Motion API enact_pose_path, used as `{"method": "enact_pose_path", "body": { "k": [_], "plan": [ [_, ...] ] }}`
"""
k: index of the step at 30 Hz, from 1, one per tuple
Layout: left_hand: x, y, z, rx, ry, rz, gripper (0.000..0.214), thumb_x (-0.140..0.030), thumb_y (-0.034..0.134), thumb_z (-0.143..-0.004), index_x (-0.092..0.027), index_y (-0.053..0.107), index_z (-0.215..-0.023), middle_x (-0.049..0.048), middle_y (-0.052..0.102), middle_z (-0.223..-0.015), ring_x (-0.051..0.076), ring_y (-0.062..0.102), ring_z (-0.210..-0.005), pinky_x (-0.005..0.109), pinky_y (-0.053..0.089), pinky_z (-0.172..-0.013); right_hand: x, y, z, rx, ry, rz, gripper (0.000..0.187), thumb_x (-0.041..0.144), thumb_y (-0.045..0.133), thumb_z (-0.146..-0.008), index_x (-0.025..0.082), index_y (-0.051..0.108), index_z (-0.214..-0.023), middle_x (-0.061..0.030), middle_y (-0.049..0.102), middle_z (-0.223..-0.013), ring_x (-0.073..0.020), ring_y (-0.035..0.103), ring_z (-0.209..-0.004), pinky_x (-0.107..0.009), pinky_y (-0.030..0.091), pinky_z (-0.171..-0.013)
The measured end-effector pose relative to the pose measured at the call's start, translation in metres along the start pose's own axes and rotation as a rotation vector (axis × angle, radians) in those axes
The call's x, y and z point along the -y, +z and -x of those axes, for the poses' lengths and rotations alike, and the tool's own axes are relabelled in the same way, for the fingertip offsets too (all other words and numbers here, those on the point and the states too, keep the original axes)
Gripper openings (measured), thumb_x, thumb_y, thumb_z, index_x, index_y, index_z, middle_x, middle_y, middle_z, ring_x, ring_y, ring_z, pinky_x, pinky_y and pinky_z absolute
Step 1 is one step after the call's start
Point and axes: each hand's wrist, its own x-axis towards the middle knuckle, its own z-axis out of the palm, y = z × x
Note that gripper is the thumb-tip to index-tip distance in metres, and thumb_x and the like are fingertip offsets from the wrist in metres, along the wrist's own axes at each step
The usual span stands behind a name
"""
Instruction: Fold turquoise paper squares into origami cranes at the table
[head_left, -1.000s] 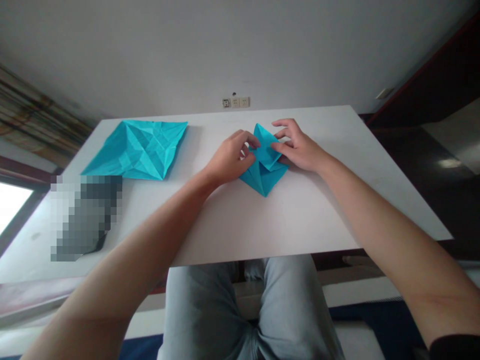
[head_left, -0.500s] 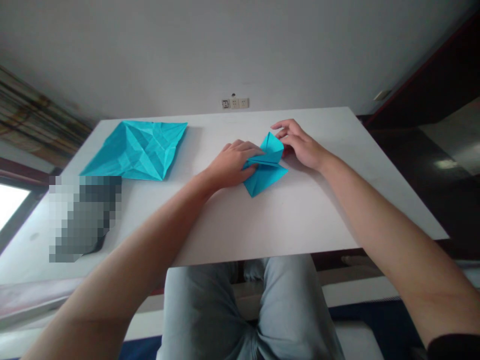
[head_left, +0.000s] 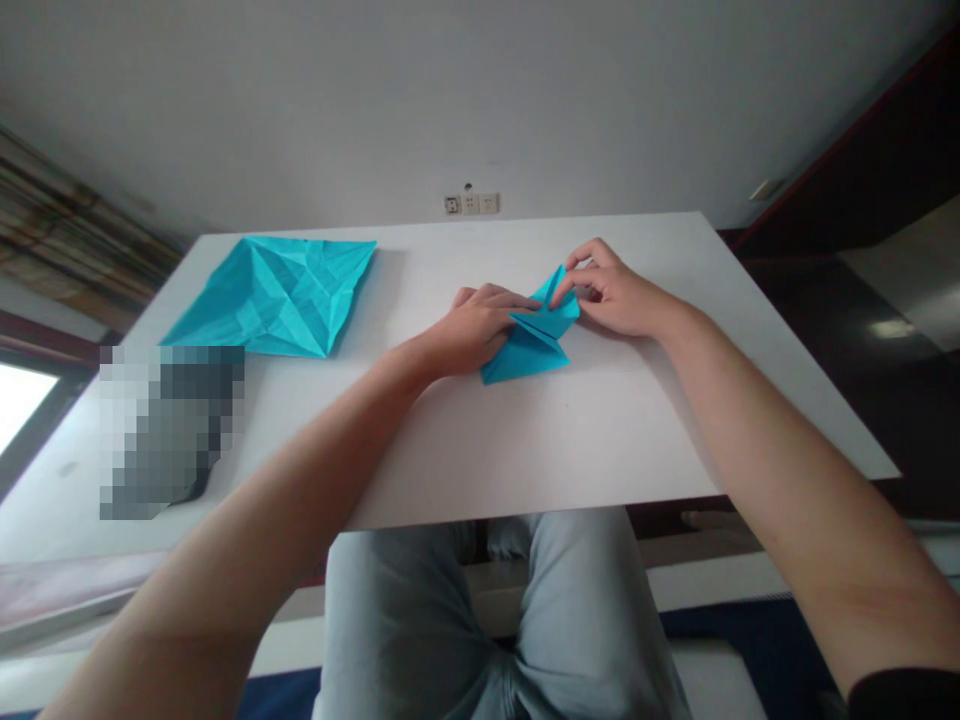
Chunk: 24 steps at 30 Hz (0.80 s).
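A small folded sheet of blue origami paper rests on the white table in front of me, with pointed corners and a slit-like fold across its middle. My left hand is closed on its left side, fingers lying over the upper part and the thumb mostly hidden. At the upper right flap, my right hand pinches the paper between bent fingers. Part of the far corner is covered by the right fingers.
A larger creased blue paper sheet lies spread at the table's back left. Nearer me sits a dark, pixelated flat object. The white table ends just before my knees; a wall with sockets stands behind it.
The folded paper has turned a little, its near corner shifting left and its far tip right. My right hand, beside the flap before, now has its fingers on it.
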Motion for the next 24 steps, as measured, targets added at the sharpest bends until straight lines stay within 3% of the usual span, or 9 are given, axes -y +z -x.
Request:
{"method": "enact_pose_path", "body": {
  "k": [4,12,17,20,24],
  "plan": [
    [-0.001,0.000,0.000,0.003,0.000,0.019,0.060,-0.015,0.052,-0.107,-0.026,0.081,-0.158,0.0131,0.071,-0.178,0.039,0.060,-0.166,0.063,0.040,-0.137,-0.004,-0.005,-0.001,-0.019,0.033,0.031,0.010,0.028,0.083,-0.096,0.030,0.092,-0.098,-0.0127,0.057,-0.136,-0.0376,0.065,-0.133,-0.064,0.064,-0.123],
    [0.001,-0.003,-0.002,-0.024,0.016,0.095,0.038,-0.034,0.053,-0.117,-0.025,0.085,-0.134,0.0123,0.079,-0.169,0.038,0.068,-0.159,0.059,0.044,-0.135,-0.005,0.005,0.000,0.078,0.004,0.059,0.010,0.038,0.088,-0.096,0.028,0.089,-0.099,-0.0125,0.060,-0.143,-0.0405,0.063,-0.146,-0.070,0.051,-0.138],
    [-0.002,-0.003,-0.002,-0.039,-0.029,0.098,0.043,-0.021,0.048,-0.110,-0.026,0.087,-0.127,0.0100,0.080,-0.167,0.038,0.068,-0.162,0.063,0.044,-0.135,-0.015,0.011,-0.002,-0.045,0.069,0.186,0.014,0.036,0.079,-0.102,0.028,0.083,-0.113,-0.0143,0.064,-0.138,-0.0441,0.062,-0.148,-0.074,0.046,-0.140],
    [-0.004,-0.004,-0.002,-0.030,-0.059,0.107,0.044,-0.022,0.051,-0.105,-0.027,0.089,-0.127,0.0085,0.077,-0.172,0.040,0.066,-0.165,0.066,0.041,-0.139,-0.019,0.012,-0.004,-0.065,0.072,0.208,0.025,0.031,0.076,-0.100,0.029,0.078,-0.125,-0.0141,0.065,-0.139,-0.0445,0.064,-0.145,-0.075,0.047,-0.138],
    [-0.005,-0.005,-0.003,-0.033,-0.038,0.163,0.043,-0.037,0.049,-0.113,-0.026,0.090,-0.113,0.0080,0.082,-0.165,0.040,0.067,-0.163,0.063,0.040,-0.140,-0.023,0.012,-0.006,-0.085,0.055,0.173,0.050,0.026,0.075,-0.097,0.028,0.067,-0.146,-0.0147,0.065,-0.143,-0.0411,0.068,-0.143,-0.068,0.053,-0.134]
  ]
}}
